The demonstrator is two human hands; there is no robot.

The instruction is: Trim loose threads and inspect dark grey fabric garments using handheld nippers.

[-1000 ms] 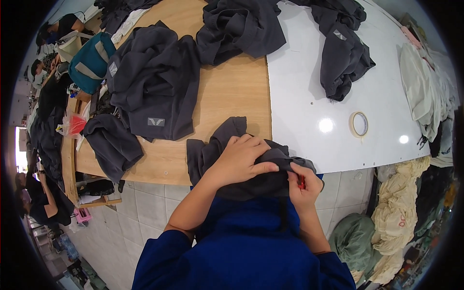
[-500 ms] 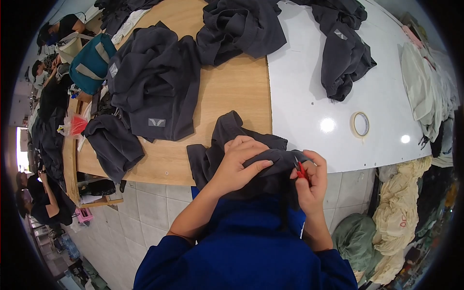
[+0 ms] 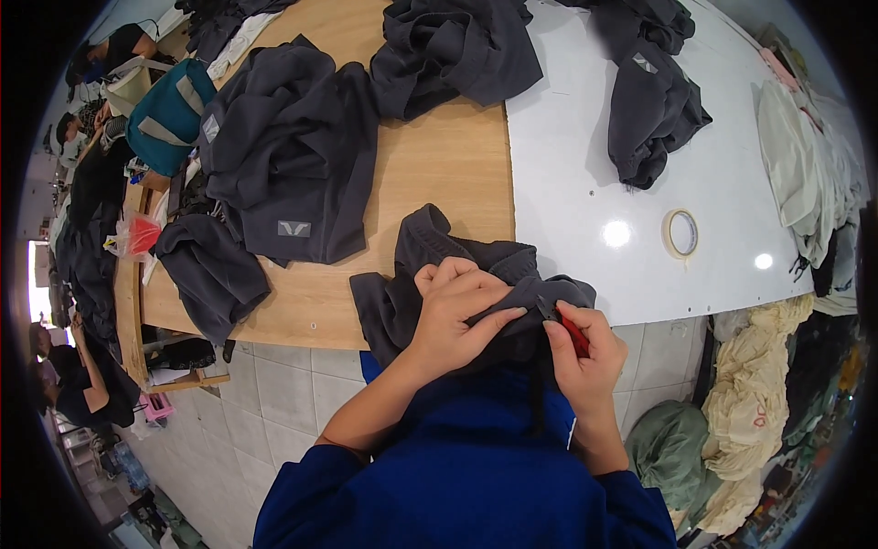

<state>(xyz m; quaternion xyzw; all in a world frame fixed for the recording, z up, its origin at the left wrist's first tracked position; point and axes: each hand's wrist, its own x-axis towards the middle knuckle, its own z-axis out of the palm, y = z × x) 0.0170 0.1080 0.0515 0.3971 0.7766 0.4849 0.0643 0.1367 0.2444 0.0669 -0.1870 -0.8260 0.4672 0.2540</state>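
A dark grey garment (image 3: 380, 311) lies bunched over the table's near edge, in front of my body. My left hand (image 3: 462, 311) grips a fold of it, thumb on top and fingers curled over the cloth. In my right hand (image 3: 590, 352) is a pair of red-handled thread snips (image 3: 574, 336), its dark blades pointing at the cloth near my left thumb. The snips' handles are partly hidden by my fingers. Under both hands the rest of the garment hangs toward my blue shirt.
More dark grey garments (image 3: 288, 165) lie heaped on the wooden tabletop (image 3: 448, 169). A tape roll (image 3: 680, 233) rests on the white tabletop (image 3: 567, 192). Cream cloth bundles (image 3: 745, 393) stand at the right. A teal bag (image 3: 169, 119) and other people (image 3: 87, 375) are at the left.
My right hand has turned, bringing the snips' blades onto the cloth. The fold between my hands has shifted, and my left hand keeps its grip.
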